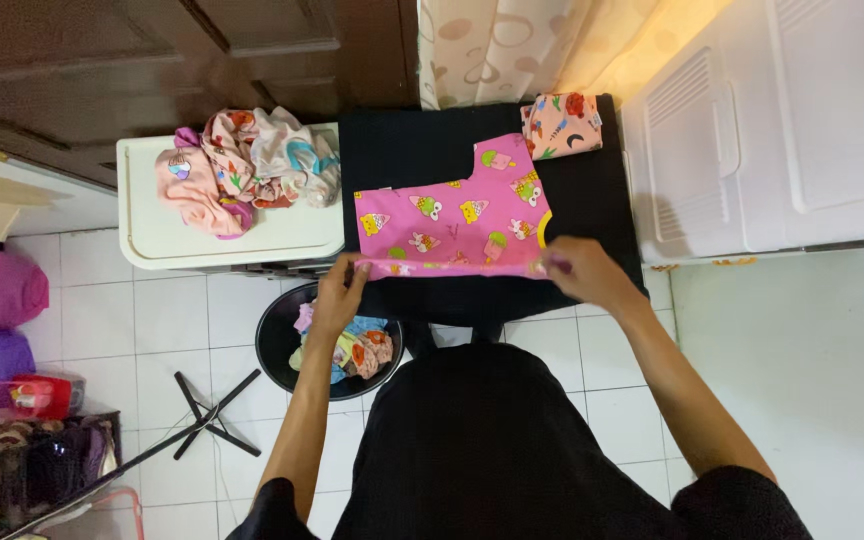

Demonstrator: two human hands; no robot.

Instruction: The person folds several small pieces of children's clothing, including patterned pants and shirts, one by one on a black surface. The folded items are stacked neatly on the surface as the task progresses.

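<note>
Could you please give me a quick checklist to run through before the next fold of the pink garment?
1. Left hand has a grip on the near hem of the pink printed garment: ok.
2. Right hand has a grip on the same hem at the other end: ok.
3. Garment lies flat on the black cloth-covered surface: ok, with only the near hem folded over.
4. Folded peach garment sits apart at the far corner: ok.
5. Unfolded clothes pile stays on the white stand, clear of the fold: ok.
6. Hem pulled even between both hands: cannot tell.
</note>
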